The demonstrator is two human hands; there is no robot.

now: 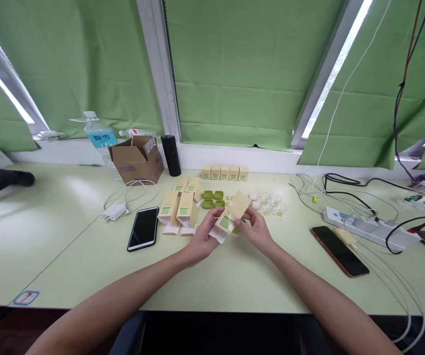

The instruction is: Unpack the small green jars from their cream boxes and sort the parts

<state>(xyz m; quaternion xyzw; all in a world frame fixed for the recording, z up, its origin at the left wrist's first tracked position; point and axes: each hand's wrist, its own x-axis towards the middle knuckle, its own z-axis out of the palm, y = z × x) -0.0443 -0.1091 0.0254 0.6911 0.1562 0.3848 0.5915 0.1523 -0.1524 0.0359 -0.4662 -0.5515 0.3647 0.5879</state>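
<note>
Between my two hands is a small beige carton [239, 204] with a green square on it, tilted, a white flap sticking out at its lower end. My left hand [203, 239] grips its left side, and my right hand [257, 230] has thumb and fingers closed on its right side. Left of them stand several similar beige cartons [187, 203] with their white flaps hanging open. Just behind my hands sit small green square containers [208, 203], with tiny yellowish pieces beside them. Clear little cups [274, 198] are grouped to the right. Something green shows partly behind my right fingers.
A row of small closed boxes [224, 172] lines the back edge. Left are a phone [143, 229], white charger [114, 212], cardboard box [137, 162], black cylinder [171, 156] and water bottle [101, 138]. Right are another phone [340, 251], a power strip [367, 228] and tangled cables.
</note>
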